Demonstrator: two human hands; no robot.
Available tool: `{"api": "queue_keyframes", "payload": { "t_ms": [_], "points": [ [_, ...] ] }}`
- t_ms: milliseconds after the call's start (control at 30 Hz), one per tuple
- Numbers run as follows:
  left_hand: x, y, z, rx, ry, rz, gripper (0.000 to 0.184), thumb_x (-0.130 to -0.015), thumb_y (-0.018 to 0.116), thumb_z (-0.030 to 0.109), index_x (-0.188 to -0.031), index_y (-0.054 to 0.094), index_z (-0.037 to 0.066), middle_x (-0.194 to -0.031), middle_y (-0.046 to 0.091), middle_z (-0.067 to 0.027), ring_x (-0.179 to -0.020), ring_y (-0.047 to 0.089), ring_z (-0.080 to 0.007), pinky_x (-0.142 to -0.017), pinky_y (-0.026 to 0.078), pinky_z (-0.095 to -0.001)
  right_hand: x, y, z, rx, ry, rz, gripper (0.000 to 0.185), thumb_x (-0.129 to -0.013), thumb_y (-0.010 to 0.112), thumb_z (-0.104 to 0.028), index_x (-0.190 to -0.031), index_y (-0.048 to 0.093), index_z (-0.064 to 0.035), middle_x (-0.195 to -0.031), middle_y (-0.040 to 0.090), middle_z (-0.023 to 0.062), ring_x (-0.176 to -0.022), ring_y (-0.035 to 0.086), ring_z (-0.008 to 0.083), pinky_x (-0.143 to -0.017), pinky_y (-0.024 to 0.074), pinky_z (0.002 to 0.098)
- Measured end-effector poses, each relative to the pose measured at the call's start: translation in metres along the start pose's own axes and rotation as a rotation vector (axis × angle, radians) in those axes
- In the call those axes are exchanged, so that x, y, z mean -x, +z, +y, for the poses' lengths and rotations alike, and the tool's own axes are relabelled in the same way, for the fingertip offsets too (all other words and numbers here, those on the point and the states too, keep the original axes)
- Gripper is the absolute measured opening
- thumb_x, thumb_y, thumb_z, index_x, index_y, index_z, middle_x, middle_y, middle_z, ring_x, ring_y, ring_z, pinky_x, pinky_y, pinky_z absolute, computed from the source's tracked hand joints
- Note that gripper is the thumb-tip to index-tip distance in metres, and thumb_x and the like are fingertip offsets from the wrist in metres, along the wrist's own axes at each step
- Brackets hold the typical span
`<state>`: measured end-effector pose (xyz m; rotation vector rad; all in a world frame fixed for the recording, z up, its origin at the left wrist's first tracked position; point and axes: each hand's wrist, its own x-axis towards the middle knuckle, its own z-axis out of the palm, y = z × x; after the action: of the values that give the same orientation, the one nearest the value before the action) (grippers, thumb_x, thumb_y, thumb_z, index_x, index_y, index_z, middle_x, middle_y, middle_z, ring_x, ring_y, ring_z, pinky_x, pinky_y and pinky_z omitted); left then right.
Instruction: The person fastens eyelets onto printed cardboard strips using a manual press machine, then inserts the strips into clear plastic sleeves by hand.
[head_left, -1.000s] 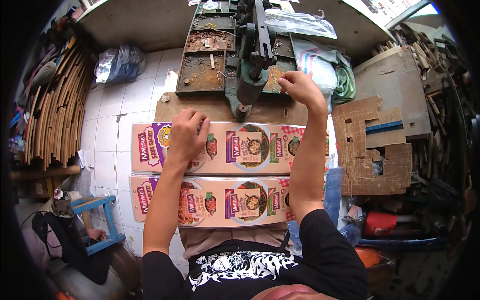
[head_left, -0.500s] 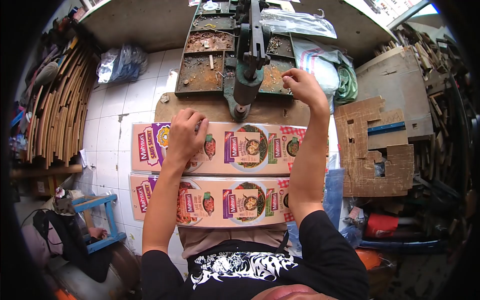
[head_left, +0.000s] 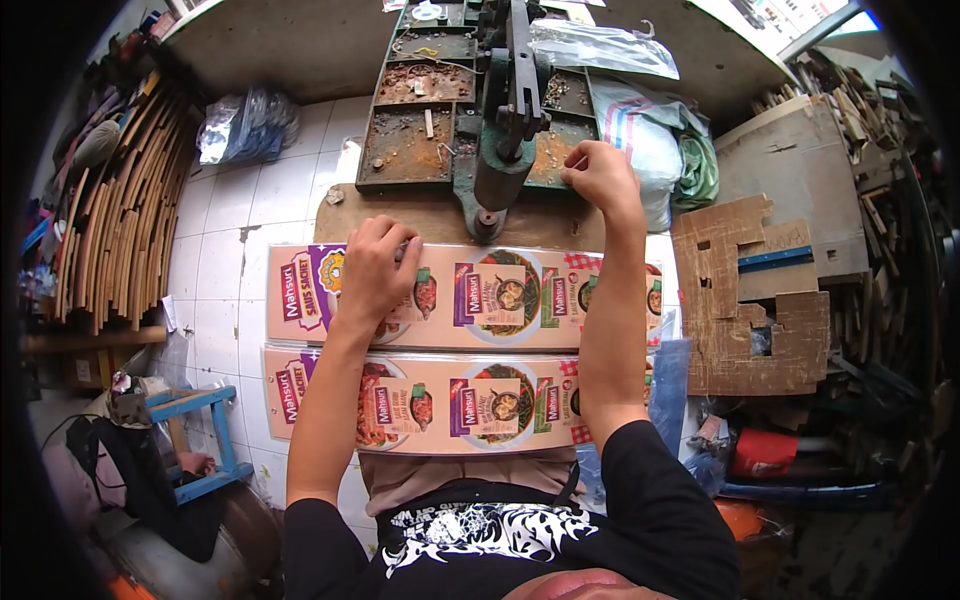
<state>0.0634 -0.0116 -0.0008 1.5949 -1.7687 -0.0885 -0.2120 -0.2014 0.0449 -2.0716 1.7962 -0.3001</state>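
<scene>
My left hand rests on the upper printed board, near its top edge. Its fingers are curled, and a small dark thing shows by the thumb, too little to name. A second printed board lies just below the first, closer to my body. My right hand is over the near right compartment of the green metal tray, fingertips pinched together down at small loose bits. Whatever is in that pinch is hidden. Between my hands stands a green hand press with a long lever.
A wooden board lies under the press. Plastic sacks sit right of the tray. Cut brown boards lie at the right, stacked wooden strips at the left. A blue frame stands at lower left.
My right hand has lowered slightly into the tray compartment, its fingers closing toward the loose bits. My left hand stays in place on the upper board. The whole view shifts slightly.
</scene>
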Motion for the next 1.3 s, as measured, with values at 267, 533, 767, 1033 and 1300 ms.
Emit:
{"api": "queue_keyframes", "payload": {
  "t_ms": [267, 533, 767, 1033, 1300],
  "points": [
    [-0.001, -0.001, 0.000, 0.002, 0.002, -0.004, 0.011, -0.086, 0.066, 0.014, -0.084, 0.067, 0.003, -0.087, 0.061, -0.0114, -0.086, 0.059, -0.0304, -0.079, 0.044, -0.0413, -0.001, 0.006, 0.000, 0.030, -0.011, 0.077, 0.018, -0.079, 0.067, -0.018, -0.095, 0.075, -0.0172, -0.097, 0.074, 0.0063, -0.095, 0.070, 0.0278, -0.084, 0.0533, 0.0396],
    [0.000, -0.001, 0.000, -0.004, -0.015, -0.017, 0.012, -0.085, 0.066, 0.015, -0.084, 0.067, 0.003, -0.087, 0.061, -0.0112, -0.086, 0.058, -0.0299, -0.079, 0.044, -0.0413, -0.005, 0.005, 0.006, -0.178, -0.010, 0.236, 0.018, -0.079, 0.070, -0.013, -0.096, 0.073, -0.0076, -0.086, 0.074, 0.0092, -0.080, 0.071, 0.0214, -0.074, 0.0536, 0.0347],
    [0.001, 0.000, -0.002, -0.002, -0.009, -0.015, 0.012, -0.086, 0.066, 0.015, -0.084, 0.067, 0.003, -0.088, 0.061, -0.0110, -0.087, 0.058, -0.0298, -0.080, 0.044, -0.0413, -0.013, 0.018, 0.016, -0.180, 0.002, 0.228, 0.017, -0.078, 0.073, -0.017, -0.093, 0.074, -0.0101, -0.087, 0.074, 0.0068, -0.082, 0.071, 0.0218, -0.076, 0.0543, 0.0355],
    [0.000, -0.001, -0.001, 0.001, -0.003, -0.018, 0.012, -0.086, 0.066, 0.016, -0.084, 0.067, 0.004, -0.088, 0.061, -0.0107, -0.088, 0.058, -0.0294, -0.080, 0.044, -0.0411, -0.012, 0.019, 0.015, -0.211, -0.005, 0.268, 0.019, -0.075, 0.075, -0.014, -0.091, 0.073, -0.0049, -0.081, 0.073, 0.0100, -0.075, 0.070, 0.0197, -0.072, 0.0548, 0.0326],
    [0.001, -0.001, -0.002, -0.002, -0.009, -0.021, 0.012, -0.086, 0.066, 0.016, -0.084, 0.067, 0.004, -0.088, 0.061, -0.0104, -0.088, 0.058, -0.0286, -0.080, 0.043, -0.0406, -0.016, 0.018, 0.022, -0.284, 0.042, 0.289, 0.020, -0.075, 0.074, -0.016, -0.094, 0.074, -0.0088, -0.089, 0.075, 0.0088, -0.083, 0.072, 0.0221, -0.078, 0.0547, 0.0342]
  ]
}}
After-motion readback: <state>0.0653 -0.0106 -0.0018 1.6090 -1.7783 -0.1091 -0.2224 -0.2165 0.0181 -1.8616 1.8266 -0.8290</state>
